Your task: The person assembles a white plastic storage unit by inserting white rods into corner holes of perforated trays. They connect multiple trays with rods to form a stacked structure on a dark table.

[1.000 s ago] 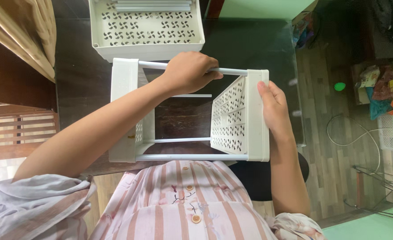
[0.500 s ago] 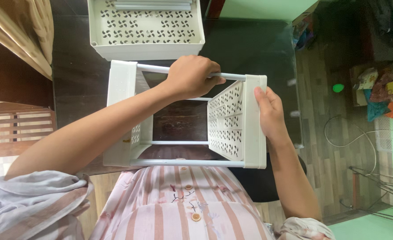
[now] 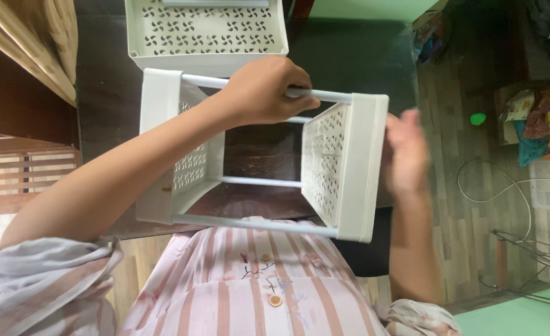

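I hold a white plastic rack on its side over a dark table (image 3: 349, 50). It is two perforated trays, a left tray (image 3: 163, 143) and a right tray (image 3: 349, 168), joined by pale rods. My left hand (image 3: 262, 90) is shut around the far rod (image 3: 331, 95). Blurred with motion, my right hand (image 3: 405, 155) hovers with spread fingers just beside the right tray's outer face; I cannot tell whether it touches. Two more rods, a middle rod (image 3: 259, 182) and a near rod (image 3: 256, 224), run between the trays close to my striped shirt.
A third white perforated tray (image 3: 206, 31) lies on the table just beyond the rack. A slatted wooden piece (image 3: 26, 168) is at the left. On the wood floor to the right are cables (image 3: 492, 186), a green ball (image 3: 477, 118) and a heap of coloured items (image 3: 536, 118).
The rack has swung nearer and tilted a little. My right hand, which was flat against the right tray's outer face, has come off it and blurs beside it. My left hand keeps its grip.
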